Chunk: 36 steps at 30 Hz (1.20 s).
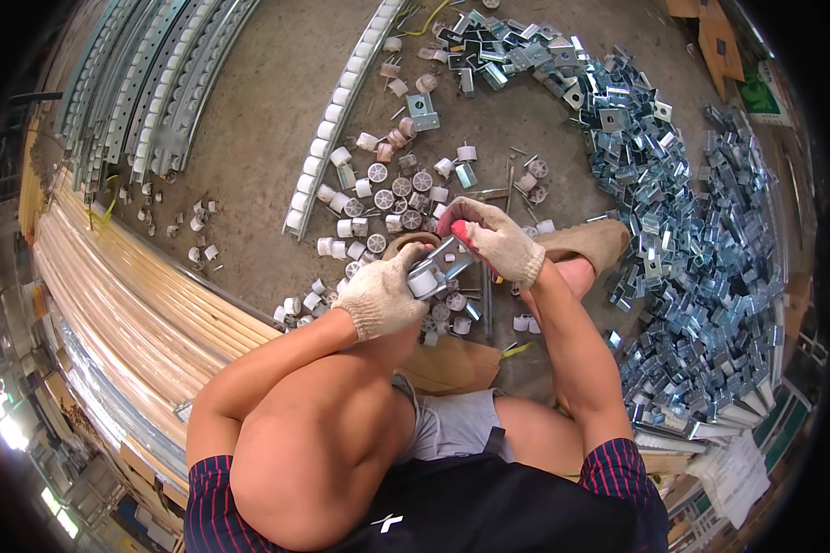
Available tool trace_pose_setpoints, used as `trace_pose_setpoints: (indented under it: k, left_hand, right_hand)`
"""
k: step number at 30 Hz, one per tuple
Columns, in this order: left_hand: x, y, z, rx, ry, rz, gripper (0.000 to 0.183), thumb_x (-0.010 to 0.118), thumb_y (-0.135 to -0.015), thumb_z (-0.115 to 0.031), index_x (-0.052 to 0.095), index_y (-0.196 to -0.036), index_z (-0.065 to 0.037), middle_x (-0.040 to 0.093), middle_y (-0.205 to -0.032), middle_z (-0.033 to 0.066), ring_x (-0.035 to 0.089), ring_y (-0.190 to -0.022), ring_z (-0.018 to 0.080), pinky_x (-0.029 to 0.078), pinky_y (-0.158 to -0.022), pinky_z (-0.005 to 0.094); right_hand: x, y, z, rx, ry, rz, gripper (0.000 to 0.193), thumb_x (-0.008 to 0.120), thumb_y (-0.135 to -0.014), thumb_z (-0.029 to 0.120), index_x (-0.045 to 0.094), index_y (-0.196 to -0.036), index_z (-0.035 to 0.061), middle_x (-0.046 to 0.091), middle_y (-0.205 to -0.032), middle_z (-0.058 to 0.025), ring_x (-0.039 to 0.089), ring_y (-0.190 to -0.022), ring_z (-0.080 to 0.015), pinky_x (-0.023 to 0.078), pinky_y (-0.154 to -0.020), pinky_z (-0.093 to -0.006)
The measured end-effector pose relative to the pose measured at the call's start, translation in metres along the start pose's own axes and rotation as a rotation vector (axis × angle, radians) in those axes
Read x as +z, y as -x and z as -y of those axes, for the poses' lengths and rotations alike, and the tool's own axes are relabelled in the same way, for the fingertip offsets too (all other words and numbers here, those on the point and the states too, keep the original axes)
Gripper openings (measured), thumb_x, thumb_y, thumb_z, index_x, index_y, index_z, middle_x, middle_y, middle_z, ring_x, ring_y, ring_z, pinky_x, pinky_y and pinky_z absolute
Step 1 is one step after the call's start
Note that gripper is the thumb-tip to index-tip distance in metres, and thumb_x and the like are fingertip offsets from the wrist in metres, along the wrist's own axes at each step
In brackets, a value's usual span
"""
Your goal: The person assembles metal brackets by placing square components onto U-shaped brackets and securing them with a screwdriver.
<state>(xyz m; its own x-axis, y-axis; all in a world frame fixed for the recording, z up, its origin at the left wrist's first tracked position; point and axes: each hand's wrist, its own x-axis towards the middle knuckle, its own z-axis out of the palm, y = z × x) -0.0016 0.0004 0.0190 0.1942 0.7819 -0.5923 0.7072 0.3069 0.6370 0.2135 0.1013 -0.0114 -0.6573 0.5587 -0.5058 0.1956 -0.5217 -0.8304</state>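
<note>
My left hand (383,293), in a cream knitted glove, is closed around a small metal bracket with a white roller (423,282) in it. Close by on the right is my right hand (500,241), in a like glove with red-coated fingertips. Its thumb and fingers are pinched at the end of a thin metal pin (443,248), which slants down toward the bracket. The palm side of the left glove is hidden. Below the hands, loose white rollers (401,186) lie scattered on the concrete floor, some showing spoked ends.
Shiny metal brackets (655,249) form a large heap along the right. A roller track (327,129) lies beyond my hands, with more tracks (157,83) at far left. Long wrapped lengths (148,304) lie at left. My sandalled foot (590,241) is beside the right hand.
</note>
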Motion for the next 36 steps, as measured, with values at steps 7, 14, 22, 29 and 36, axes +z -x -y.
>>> trace_pose_setpoints:
  k: [7,14,22,29,36]
  left_hand:
    - [0.002,0.002,-0.001,0.058,-0.036,0.010,0.068,0.074,-0.079,-0.028,0.058,-0.144,-0.014,0.075,-0.109,0.0249,0.072,-0.102,0.0443,0.058,-0.091,0.0513]
    - [-0.001,0.001,-0.001,0.056,-0.011,0.057,0.063,0.070,-0.077,-0.022,0.062,-0.140,-0.014,0.074,-0.103,0.0255,0.072,-0.098,0.0441,0.057,-0.089,0.0525]
    - [0.002,0.001,0.002,0.102,-0.010,-0.021,0.059,0.069,-0.078,-0.020,0.064,-0.137,-0.012,0.074,-0.104,0.0262,0.072,-0.098,0.0441,0.058,-0.090,0.0520]
    - [0.006,0.000,0.006,0.154,0.006,-0.023,0.062,0.069,-0.080,-0.019,0.060,-0.141,-0.013,0.074,-0.108,0.0267,0.072,-0.099,0.0451,0.058,-0.088,0.0531]
    - [0.005,0.002,0.003,0.103,-0.051,-0.035,0.060,0.075,-0.079,-0.025,0.061,-0.134,-0.007,0.074,-0.098,0.0273,0.073,-0.094,0.0458,0.058,-0.086,0.0530]
  right_hand:
    - [0.000,0.004,-0.010,-0.027,-0.042,0.032,0.019,0.062,-0.104,0.023,0.068,-0.111,0.0064,0.059,-0.092,0.0074,0.047,-0.078,-0.0018,0.038,-0.066,-0.0198]
    - [-0.009,0.008,-0.025,-0.050,-0.125,0.065,0.014,0.058,-0.105,0.015,0.067,-0.111,0.0048,0.065,-0.100,0.0030,0.054,-0.086,-0.0047,0.044,-0.075,-0.0216]
    - [0.000,0.019,-0.039,-0.117,-0.188,-0.083,0.020,0.060,-0.105,0.020,0.066,-0.115,0.0036,0.065,-0.106,0.0007,0.056,-0.094,-0.0075,0.046,-0.085,-0.0239]
    - [0.013,0.029,-0.053,-0.187,-0.240,-0.230,0.015,0.056,-0.105,0.010,0.065,-0.114,0.0038,0.066,-0.105,0.0013,0.058,-0.094,-0.0058,0.048,-0.084,-0.0222]
    - [0.011,0.028,-0.050,-0.189,-0.297,-0.269,0.014,0.058,-0.106,0.009,0.065,-0.115,0.0018,0.068,-0.108,-0.0018,0.061,-0.103,-0.0093,0.050,-0.095,-0.0263]
